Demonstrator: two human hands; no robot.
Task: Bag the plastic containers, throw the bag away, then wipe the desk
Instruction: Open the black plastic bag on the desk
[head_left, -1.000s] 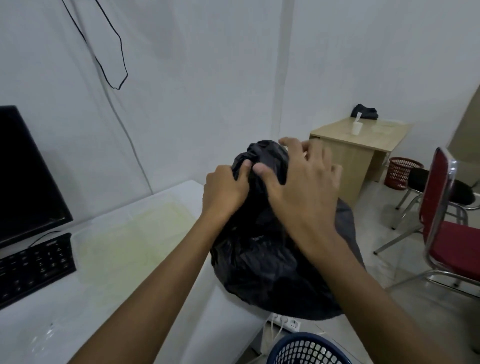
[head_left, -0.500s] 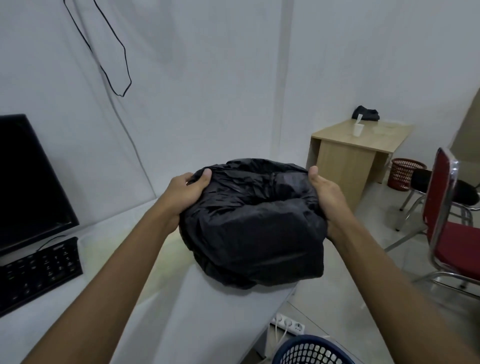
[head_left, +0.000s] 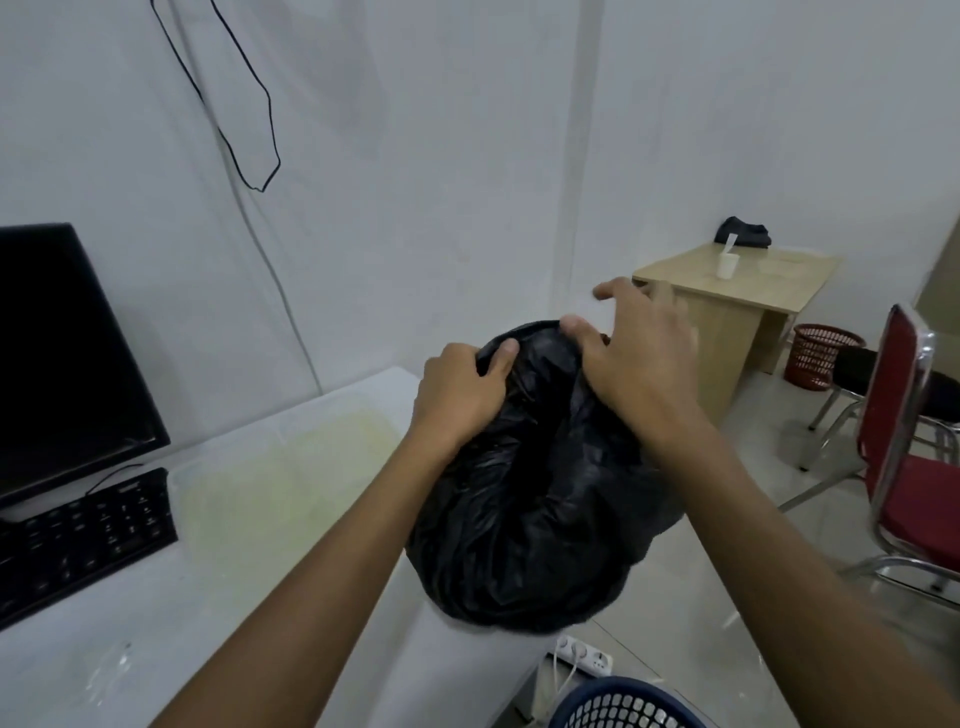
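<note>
Both hands leave the sides of the black bag (head_left: 524, 519); the left hand (head_left: 457, 395) bunches its top while the right hand (head_left: 636, 358) spreads above it.

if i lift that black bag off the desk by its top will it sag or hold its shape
The black bag is thin, creased film, so it would probably sag and stretch. It bulges round, so whatever is inside likely shifts. The left hand grips its gathered top and the right hand rests there; the glossy film may slip.
</note>
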